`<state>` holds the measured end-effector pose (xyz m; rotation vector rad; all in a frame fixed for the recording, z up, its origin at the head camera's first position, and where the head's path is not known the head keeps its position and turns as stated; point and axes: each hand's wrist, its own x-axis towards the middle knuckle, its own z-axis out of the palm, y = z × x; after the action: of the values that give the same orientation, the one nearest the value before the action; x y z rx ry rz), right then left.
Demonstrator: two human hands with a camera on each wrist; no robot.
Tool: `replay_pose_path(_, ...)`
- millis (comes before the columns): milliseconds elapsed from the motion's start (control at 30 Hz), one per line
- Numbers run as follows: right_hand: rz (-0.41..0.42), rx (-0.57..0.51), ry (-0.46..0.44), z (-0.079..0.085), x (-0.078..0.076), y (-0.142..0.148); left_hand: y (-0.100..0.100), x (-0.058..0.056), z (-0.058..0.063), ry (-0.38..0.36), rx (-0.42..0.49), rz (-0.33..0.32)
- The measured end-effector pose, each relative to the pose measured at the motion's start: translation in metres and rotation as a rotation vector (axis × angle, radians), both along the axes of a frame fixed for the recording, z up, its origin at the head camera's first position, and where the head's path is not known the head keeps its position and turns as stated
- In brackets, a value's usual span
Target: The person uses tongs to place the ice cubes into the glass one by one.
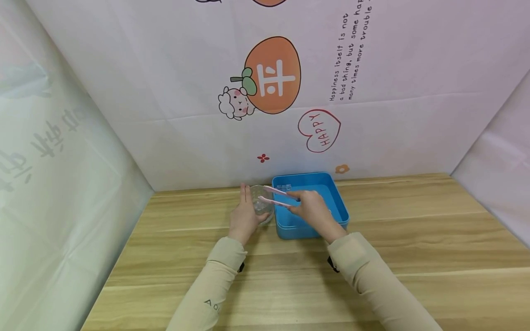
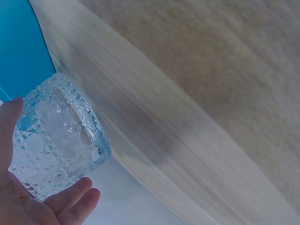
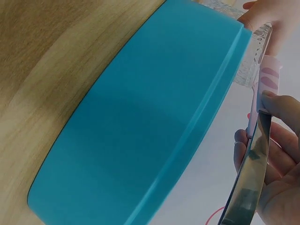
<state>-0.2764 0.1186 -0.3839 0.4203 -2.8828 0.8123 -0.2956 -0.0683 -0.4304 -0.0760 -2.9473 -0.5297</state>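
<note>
My left hand grips a clear cut-glass cup, thumb on one side and fingers on the other. The cup's diamond-patterned wall fills much of the grasp in the left wrist view. In my right hand are tongs with pink arms, spread apart, their tips over the cup's mouth. A shiny metal part of the tongs runs back past the palm in the right wrist view. Beside the cup stands a blue box, partly under my right hand. Small clear pieces lie in its far left corner.
Everything stands on a wood-grain table. Close behind the cup and box rises a white printed cloth, and similar cloth hangs on both sides. The box's left wall is right beside the cup.
</note>
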Motion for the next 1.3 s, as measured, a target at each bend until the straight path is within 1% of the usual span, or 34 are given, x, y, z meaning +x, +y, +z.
replay_pose_path(167, 0.006, -0.005, 0.002, 0.0, -0.001, 0.0, 0.0, 0.001, 0.001, -0.004, 0.006, 0.002)
replay_pose_path(300, 0.013, -0.008, 0.028, 0.0, -0.003, 0.001, 0.001, 0.001, 0.002, -0.001, 0.003, 0.005)
replay_pose_path(400, 0.004, -0.021, 0.057, 0.0, -0.006, 0.002, 0.001, 0.002, 0.003, -0.003, 0.002, 0.005)
replay_pose_path(533, -0.039, -0.048, 0.076, 0.002, -0.012, 0.005, 0.001, 0.001, 0.003, -0.003, 0.004, 0.004)
replay_pose_path(700, -0.116, -0.062, 0.062, 0.007, -0.02, 0.014, 0.001, 0.0, 0.002, -0.004, -0.012, 0.004)
replay_pose_path(800, -0.155, -0.055, 0.062, 0.008, -0.025, 0.019, 0.0, -0.001, 0.002, -0.007, -0.009, 0.003)
replay_pose_path(933, -0.19, -0.031, 0.051, 0.004, -0.03, 0.027, 0.001, -0.001, 0.001, -0.016, -0.004, 0.008)
replay_pose_path(1067, -0.214, -0.009, 0.008, -0.002, -0.032, 0.032, 0.0, 0.0, 0.001, -0.026, -0.011, 0.014)
replay_pose_path(1300, -0.225, 0.021, -0.016, -0.016, -0.036, 0.035, 0.001, 0.001, 0.003, -0.023, -0.012, 0.013)
